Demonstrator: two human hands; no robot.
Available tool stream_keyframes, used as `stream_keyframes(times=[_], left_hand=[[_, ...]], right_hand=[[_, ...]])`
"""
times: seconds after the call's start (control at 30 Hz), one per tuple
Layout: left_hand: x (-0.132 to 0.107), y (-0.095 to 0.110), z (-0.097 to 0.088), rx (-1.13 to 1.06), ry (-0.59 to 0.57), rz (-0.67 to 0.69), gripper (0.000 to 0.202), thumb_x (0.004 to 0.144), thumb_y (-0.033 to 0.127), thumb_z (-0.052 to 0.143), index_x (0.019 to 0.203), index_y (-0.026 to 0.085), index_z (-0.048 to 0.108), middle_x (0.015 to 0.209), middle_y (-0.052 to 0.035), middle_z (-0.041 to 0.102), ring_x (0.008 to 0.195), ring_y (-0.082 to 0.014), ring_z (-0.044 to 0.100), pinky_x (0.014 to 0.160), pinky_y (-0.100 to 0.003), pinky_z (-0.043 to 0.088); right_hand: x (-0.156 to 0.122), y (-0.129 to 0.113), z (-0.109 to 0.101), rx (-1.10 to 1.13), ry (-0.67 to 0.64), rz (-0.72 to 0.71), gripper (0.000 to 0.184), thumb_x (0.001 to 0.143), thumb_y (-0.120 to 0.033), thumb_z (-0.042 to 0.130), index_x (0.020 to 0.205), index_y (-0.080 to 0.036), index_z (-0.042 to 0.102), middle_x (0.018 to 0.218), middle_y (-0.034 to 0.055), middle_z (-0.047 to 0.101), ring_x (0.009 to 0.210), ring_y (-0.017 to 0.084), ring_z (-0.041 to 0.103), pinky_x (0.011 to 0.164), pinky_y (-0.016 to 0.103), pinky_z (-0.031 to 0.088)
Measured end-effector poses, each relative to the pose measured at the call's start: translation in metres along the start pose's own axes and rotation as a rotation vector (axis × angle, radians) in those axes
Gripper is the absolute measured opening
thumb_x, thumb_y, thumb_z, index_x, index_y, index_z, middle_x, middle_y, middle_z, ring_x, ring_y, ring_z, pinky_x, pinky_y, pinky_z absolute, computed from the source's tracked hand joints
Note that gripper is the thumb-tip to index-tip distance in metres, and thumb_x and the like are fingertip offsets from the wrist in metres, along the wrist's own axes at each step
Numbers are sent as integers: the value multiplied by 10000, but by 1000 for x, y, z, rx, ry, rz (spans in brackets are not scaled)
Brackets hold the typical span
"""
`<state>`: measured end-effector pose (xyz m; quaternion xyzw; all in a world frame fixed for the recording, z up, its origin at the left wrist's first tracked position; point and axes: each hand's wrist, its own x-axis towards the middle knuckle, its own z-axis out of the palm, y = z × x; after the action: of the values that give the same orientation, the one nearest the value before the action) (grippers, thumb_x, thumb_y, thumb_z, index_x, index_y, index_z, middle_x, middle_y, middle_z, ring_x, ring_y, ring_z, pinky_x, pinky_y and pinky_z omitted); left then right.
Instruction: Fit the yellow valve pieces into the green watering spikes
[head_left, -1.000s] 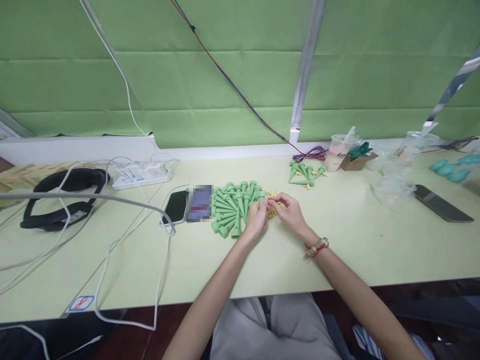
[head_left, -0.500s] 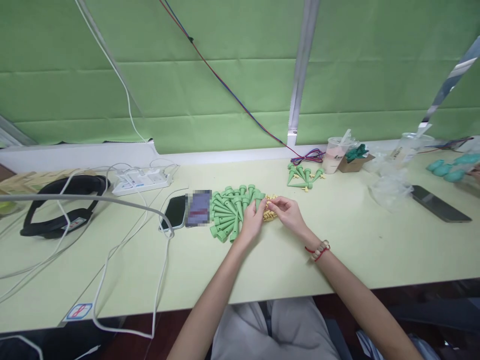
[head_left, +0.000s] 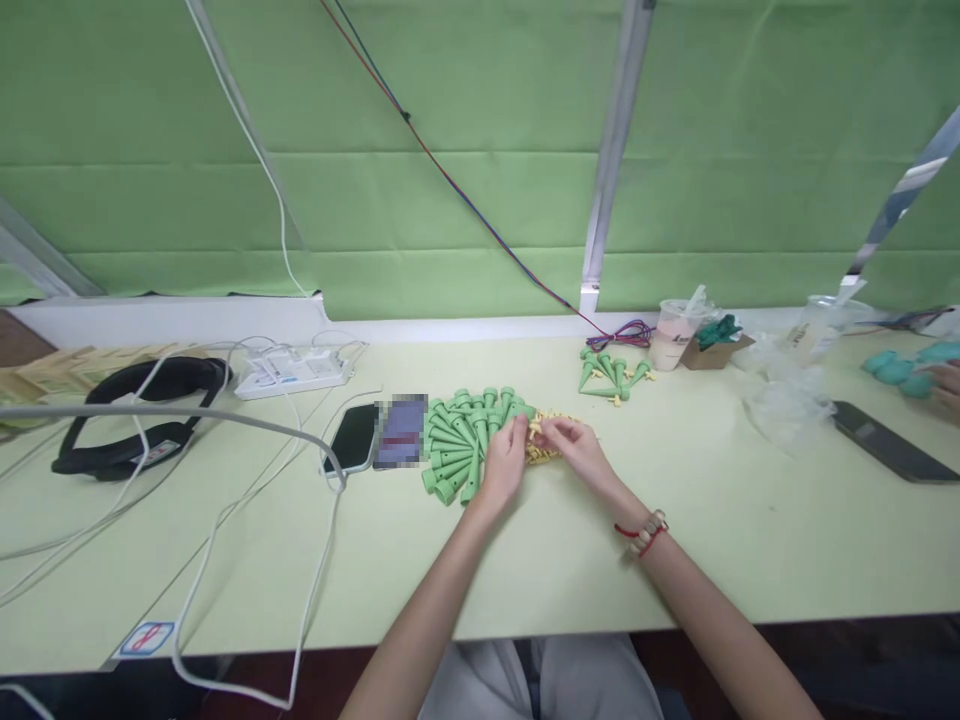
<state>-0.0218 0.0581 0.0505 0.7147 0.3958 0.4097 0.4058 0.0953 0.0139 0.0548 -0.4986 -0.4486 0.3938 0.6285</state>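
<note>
My left hand [head_left: 507,458] is closed, its fingers wrapped round a green watering spike [head_left: 524,411] whose wide end shows above them. Thumb and fingers of my right hand [head_left: 579,452] pinch a small yellow valve piece [head_left: 535,429] against the spike; how far it sits in the spike is hidden. Left of my hands lies a fanned pile of green cone-shaped spikes [head_left: 454,440]. Behind and beneath my fingers is a heap of small yellow pieces [head_left: 541,456]. Farther back, a few green spikes with yellow pieces fitted [head_left: 616,372] lie together.
A phone [head_left: 351,438] and a blurred purple item [head_left: 400,432] lie left of the pile. Cables, a black headset [head_left: 142,448] and a power strip [head_left: 292,370] are farther left. Cups [head_left: 673,335], plastic bags and another phone [head_left: 892,440] stand right, near another person's hand [head_left: 946,385].
The view has tilted up slightly, so the scene sits lower. My hands stay together at the spike with small finger movements. Another person's hand shows more at the right edge.
</note>
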Motion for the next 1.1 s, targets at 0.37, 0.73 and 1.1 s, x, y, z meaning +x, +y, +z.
stream_keyframes(times=[0.37, 0.73, 1.1], left_hand=[[-7, 2, -9, 558, -15, 57, 420, 911, 424, 272, 804, 181, 598, 636, -61, 629, 599, -180, 573, 568, -265, 320], [-10, -7, -8, 490, 104, 92, 481, 911, 456, 209, 761, 190, 582, 645, -58, 624, 574, -167, 546, 563, -274, 322], [-8, -16, -8, 558, 153, 171, 459, 912, 430, 245, 793, 163, 599, 605, -36, 579, 567, -156, 529, 572, -258, 312]], right_hand=[[10, 29, 0, 77, -9, 133, 480, 440, -573, 761, 652, -149, 682, 663, 70, 685, 657, 213, 647, 734, 384, 525], [5, 27, 11, -72, 61, -202, 390, 549, -541, 722, 652, -178, 623, 706, 78, 660, 720, 239, 639, 707, 372, 536], [5, 24, 10, 36, -149, -79, 541, 543, -650, 664, 706, -137, 715, 647, 81, 685, 642, 228, 642, 708, 392, 525]])
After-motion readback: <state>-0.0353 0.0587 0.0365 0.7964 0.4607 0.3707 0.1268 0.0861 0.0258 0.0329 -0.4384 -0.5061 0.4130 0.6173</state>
